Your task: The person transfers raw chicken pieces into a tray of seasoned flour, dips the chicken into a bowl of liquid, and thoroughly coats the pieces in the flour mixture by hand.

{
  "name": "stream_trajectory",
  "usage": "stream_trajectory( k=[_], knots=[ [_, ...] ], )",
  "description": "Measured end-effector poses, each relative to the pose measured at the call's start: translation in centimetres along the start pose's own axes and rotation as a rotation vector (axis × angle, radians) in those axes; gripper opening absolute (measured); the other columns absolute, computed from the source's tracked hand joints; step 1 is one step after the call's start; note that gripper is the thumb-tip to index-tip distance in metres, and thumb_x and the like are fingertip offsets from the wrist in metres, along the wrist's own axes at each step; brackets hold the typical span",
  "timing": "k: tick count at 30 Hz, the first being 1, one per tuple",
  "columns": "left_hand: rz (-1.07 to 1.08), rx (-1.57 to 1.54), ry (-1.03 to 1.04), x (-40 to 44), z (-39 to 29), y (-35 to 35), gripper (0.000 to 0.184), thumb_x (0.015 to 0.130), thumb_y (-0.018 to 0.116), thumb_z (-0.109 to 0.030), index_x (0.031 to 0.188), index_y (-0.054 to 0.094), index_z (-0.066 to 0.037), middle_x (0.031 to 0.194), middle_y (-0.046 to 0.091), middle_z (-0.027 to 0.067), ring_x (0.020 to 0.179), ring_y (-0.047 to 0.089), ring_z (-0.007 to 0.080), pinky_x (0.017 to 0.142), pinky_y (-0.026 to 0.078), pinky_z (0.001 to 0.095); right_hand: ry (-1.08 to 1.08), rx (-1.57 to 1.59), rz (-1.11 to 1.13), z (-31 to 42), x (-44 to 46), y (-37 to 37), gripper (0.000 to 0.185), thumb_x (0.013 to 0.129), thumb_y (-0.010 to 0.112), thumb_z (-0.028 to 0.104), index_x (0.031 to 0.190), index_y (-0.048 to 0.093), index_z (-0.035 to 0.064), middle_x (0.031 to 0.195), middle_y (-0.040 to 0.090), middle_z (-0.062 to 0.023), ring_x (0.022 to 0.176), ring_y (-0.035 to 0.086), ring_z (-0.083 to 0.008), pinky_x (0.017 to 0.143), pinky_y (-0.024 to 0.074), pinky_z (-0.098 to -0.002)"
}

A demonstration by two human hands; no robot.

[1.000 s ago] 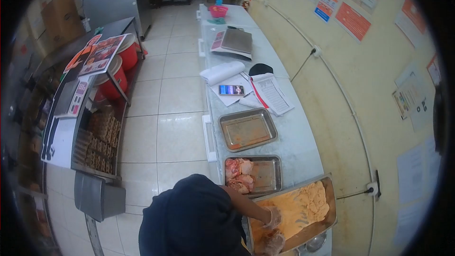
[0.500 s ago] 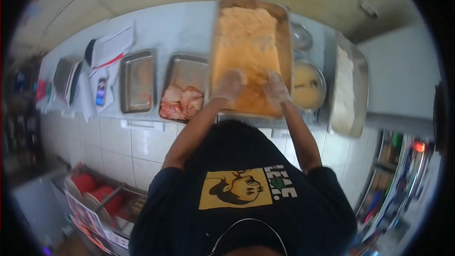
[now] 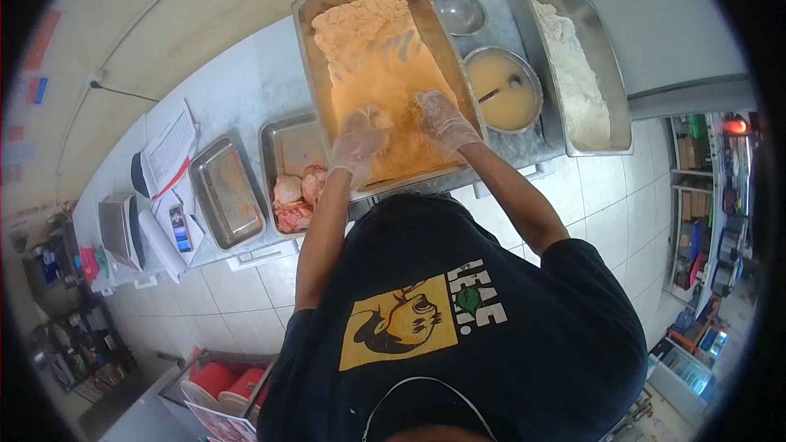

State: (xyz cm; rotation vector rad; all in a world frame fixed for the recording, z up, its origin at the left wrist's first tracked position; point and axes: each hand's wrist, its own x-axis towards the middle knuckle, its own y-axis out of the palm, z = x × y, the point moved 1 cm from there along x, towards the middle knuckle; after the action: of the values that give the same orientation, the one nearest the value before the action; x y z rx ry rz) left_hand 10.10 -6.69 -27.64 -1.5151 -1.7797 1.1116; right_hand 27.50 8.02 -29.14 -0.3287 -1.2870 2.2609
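A deep metal tray [image 3: 307,33] holds orange flour-like powder [image 3: 368,24], heaped at its far end and thinner near me. Inside it, both my hands wear clear plastic gloves. My left hand [image 3: 358,146] is at the near left side of the tray, fingers curled in the powder. Opposite, my right hand [image 3: 446,121] has its fingers bent inward and dusted orange. Anything inside either hand is hidden by glove and powder. Raw meat pieces [image 3: 296,196] lie in a shallow metal tray [image 3: 270,135] beside my left forearm.
To the right are a metal bowl [image 3: 460,12], a bowl of yellowish liquid [image 3: 503,90] with a dark-handled utensil, and a tray of white powder [image 3: 573,74]. A shallow tray [image 3: 225,192], papers [image 3: 169,151] and a phone [image 3: 180,227] are at left. Red containers [image 3: 211,378] stand behind me.
The camera view has turned, so the table appears tilted. My hands stay in the orange powder; the right fingers are more bent and both hands have shifted slightly.
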Motion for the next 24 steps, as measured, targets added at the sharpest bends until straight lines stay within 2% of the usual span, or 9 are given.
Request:
stream_trajectory(
  k=[2,3,5,7,14,16,20,23,24],
  knots=[
    [0.142,-0.360,-0.209,0.8,0.8,1.1,0.041,0.086,0.063,-0.031,0.116,0.059,-0.003,0.108,0.066,0.0176,0.100,0.063,0.0297,0.088,0.048,0.0361,0.001,0.003,-0.013,1.1,0.0,-0.8,0.034,0.074,0.067,0.009,0.107,0.061,0.0042,0.102,0.063,-0.0234,0.101,0.060,-0.0395,0.090,0.0483,-0.0441],
    [-0.107,-0.319,-0.096,1.2,2.9,4.2,0.043,0.082,0.066,-0.029,0.115,0.059,-0.002,0.104,0.067,0.0179,0.097,0.064,0.0305,0.086,0.049,0.0369,0.004,0.119,-0.101,2.2,-0.5,-1.2,0.037,0.074,0.068,0.009,0.110,0.061,0.0052,0.103,0.063,-0.0226,0.102,0.060,-0.0393,0.091,0.0482,-0.0430],
    [-0.356,-0.276,0.032,2.2,2.2,4.2,0.045,0.079,0.070,-0.027,0.114,0.059,-0.002,0.100,0.068,0.0183,0.095,0.065,0.0313,0.084,0.050,0.0377,0.007,0.229,-0.202,4.1,-0.3,-2.1,0.040,0.073,0.069,0.008,0.113,0.062,0.0062,0.104,0.064,-0.0218,0.103,0.060,-0.0391,0.092,0.0481,-0.0420],
    [-0.213,-0.783,-0.046,2.7,-0.1,4.0,0.040,0.076,0.071,-0.016,0.111,0.059,-0.001,0.098,0.068,0.0187,0.092,0.066,0.0333,0.080,0.051,0.0392,-0.082,0.355,-0.114,6.0,0.2,-2.4,0.031,0.076,0.066,0.006,0.106,0.061,0.0048,0.103,0.062,-0.0213,0.105,0.057,-0.0391,0.090,0.0473,-0.0431],
    [-0.253,-0.824,-0.011,1.2,-2.1,3.3,0.035,0.074,0.070,-0.006,0.106,0.057,-0.001,0.096,0.066,0.0202,0.092,0.066,0.0338,0.080,0.051,0.0392,0.014,0.262,-0.165,5.3,-0.4,-1.5,0.028,0.072,0.070,0.008,0.098,0.062,0.0058,0.099,0.063,-0.0214,0.096,0.061,-0.0392,0.083,0.0497,-0.0430],
    [-0.313,-0.612,-0.102,0.2,-3.2,1.5,0.043,0.072,0.072,-0.003,0.112,0.056,0.000,0.100,0.068,0.0166,0.092,0.066,0.0283,0.080,0.052,0.0365,-0.002,0.115,-0.156,4.5,-0.5,-1.2,0.024,0.070,0.071,0.008,0.093,0.063,0.0050,0.094,0.064,-0.0213,0.089,0.062,-0.0390,0.080,0.0503,-0.0429],
    [-0.296,-0.689,-0.105,0.4,-6.7,-1.6,0.055,0.070,0.073,-0.001,0.121,0.052,0.001,0.105,0.068,0.0121,0.095,0.065,0.0216,0.080,0.052,0.0313,-0.116,-0.057,-0.193,5.9,0.2,-2.2,0.017,0.072,0.069,0.010,0.088,0.066,0.0041,0.090,0.065,-0.0219,0.086,0.062,-0.0377,0.078,0.0507,-0.0431],
    [-0.095,-0.892,0.232,1.4,-5.6,0.2,0.073,0.068,0.075,0.003,0.134,0.044,0.000,0.110,0.068,0.0078,0.095,0.064,0.0183,0.081,0.051,0.0274,-0.148,0.003,-0.099,6.0,1.5,-0.7,0.021,0.072,0.069,0.011,0.092,0.067,0.0064,0.094,0.066,-0.0185,0.093,0.063,-0.0367,0.079,0.0506,-0.0434],
    [-0.148,-0.795,0.118,1.3,-5.7,-0.1,0.078,0.068,0.077,0.003,0.137,0.041,0.000,0.111,0.067,0.0072,0.096,0.064,0.0183,0.083,0.051,0.0276,-0.136,-0.108,-0.119,5.5,2.2,-0.6,0.019,0.072,0.069,0.012,0.089,0.067,0.0060,0.091,0.067,-0.0185,0.090,0.063,-0.0369,0.077,0.0510,-0.0435]
  ],
)
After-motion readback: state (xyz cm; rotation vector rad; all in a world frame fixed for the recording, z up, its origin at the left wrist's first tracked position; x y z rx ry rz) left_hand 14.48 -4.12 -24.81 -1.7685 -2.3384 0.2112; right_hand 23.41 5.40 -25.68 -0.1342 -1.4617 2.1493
